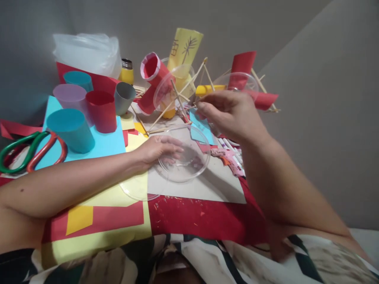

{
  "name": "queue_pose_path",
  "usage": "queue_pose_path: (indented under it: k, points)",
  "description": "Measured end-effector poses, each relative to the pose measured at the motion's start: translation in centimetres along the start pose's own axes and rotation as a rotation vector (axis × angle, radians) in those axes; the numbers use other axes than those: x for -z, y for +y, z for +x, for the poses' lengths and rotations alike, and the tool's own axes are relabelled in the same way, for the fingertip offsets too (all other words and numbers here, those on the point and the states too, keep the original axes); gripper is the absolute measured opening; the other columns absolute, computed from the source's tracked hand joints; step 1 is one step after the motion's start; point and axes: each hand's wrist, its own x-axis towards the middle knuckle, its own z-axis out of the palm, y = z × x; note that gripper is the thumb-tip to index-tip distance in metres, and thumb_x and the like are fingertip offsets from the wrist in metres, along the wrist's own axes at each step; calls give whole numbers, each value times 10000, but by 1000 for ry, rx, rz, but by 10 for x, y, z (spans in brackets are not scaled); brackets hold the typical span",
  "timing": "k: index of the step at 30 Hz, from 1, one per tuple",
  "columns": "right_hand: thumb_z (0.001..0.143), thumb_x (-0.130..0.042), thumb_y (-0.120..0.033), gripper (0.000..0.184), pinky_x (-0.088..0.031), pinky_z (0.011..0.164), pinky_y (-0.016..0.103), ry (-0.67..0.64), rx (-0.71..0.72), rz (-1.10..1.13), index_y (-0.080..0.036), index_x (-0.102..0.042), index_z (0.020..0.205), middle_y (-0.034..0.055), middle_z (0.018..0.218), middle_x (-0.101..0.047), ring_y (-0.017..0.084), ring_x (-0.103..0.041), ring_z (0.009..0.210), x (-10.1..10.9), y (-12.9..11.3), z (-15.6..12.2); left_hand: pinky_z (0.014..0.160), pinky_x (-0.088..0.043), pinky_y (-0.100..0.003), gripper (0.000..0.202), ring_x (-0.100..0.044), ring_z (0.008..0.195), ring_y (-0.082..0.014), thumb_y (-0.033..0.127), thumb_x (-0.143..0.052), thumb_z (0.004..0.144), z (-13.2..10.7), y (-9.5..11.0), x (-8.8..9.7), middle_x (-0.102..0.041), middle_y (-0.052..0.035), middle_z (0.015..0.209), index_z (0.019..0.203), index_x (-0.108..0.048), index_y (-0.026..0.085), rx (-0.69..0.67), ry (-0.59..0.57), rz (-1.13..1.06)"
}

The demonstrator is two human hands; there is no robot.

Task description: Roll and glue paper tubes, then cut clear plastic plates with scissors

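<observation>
My left hand (161, 150) grips the left side of a round clear plastic lid (194, 173), tilted above the grey board. The fingers show through the clear plastic. My right hand (231, 112) is raised to the right of it, thumb and fingertips pinched together; what is between them, if anything, is too small to make out. Just beyond those fingertips stands a frame of thin wooden sticks (161, 115) with red paper tubes (158, 73) and clear plastic discs (166, 88) around it. A second clear lid (142, 193) lies on yellow paper, below my left wrist.
On the left are blue (71, 132), red (102, 112), purple and grey cups, and large scissors (32, 152). A clear plastic bag (87, 55) and a yellow bottle (126, 73) stand behind. A pink glue gun (232, 159) and markers lie right; a drawn-on yellow paper tube (185, 47) stands at the back.
</observation>
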Motion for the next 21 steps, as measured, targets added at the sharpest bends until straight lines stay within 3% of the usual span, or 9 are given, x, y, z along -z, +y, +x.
queue_pose_path:
  k: [2, 4, 10, 13, 17, 21]
  points:
    - [862, -697, -287, 84, -508, 699, 317, -7, -113, 72, -208, -726, 862, 52, 860, -748, 176, -652, 776, 4, 14, -21, 602, -583, -254, 146, -718, 696, -151, 80, -747, 786, 0, 1, -1, -766, -88, 878, 925, -721, 113, -16, 4, -14]
    - [847, -723, -381, 207, -542, 758, 333, -48, -245, 196, -210, -738, 962, 59, 960, -766, 188, -686, 855, 3, 26, -41, 591, -578, -247, 160, -724, 700, -156, 82, -754, 773, -1, 2, -2, -770, -82, 883, 925, -719, 118, -21, 5, -13]
    - [732, -825, -434, 440, -582, 717, 315, -85, -634, 758, -220, -694, 1093, 50, 916, -785, 177, -736, 800, -11, 40, -82, 605, -574, -236, 177, -725, 731, -159, 59, -728, 747, -5, 4, -6, -773, -74, 874, 913, -729, 119, -35, -14, 21]
    - [719, -830, -404, 418, -596, 707, 308, -85, -711, 947, -230, -710, 1079, 54, 964, -800, 180, -745, 816, -18, 39, -91, 605, -583, -234, 198, -731, 743, -162, 67, -740, 730, -4, 4, -6, -777, -67, 885, 919, -738, 126, -46, -26, 28]
    - [734, -816, -395, 331, -604, 680, 272, -186, -740, 1103, -216, -762, 1007, 76, 1050, -807, 189, -757, 880, -26, 39, -100, 589, -592, -230, 192, -728, 697, -158, 53, -741, 705, -3, 5, -8, -767, -46, 798, 884, -743, 122, -43, -24, 33]
    - [746, -808, -364, 269, -605, 669, 247, -202, -758, 1207, -211, -778, 966, 63, 1003, -814, 181, -763, 875, -31, 41, -105, 595, -590, -222, 198, -728, 672, -154, 70, -772, 696, -3, 3, -10, -758, -32, 751, 885, -751, 126, -19, -34, 58]
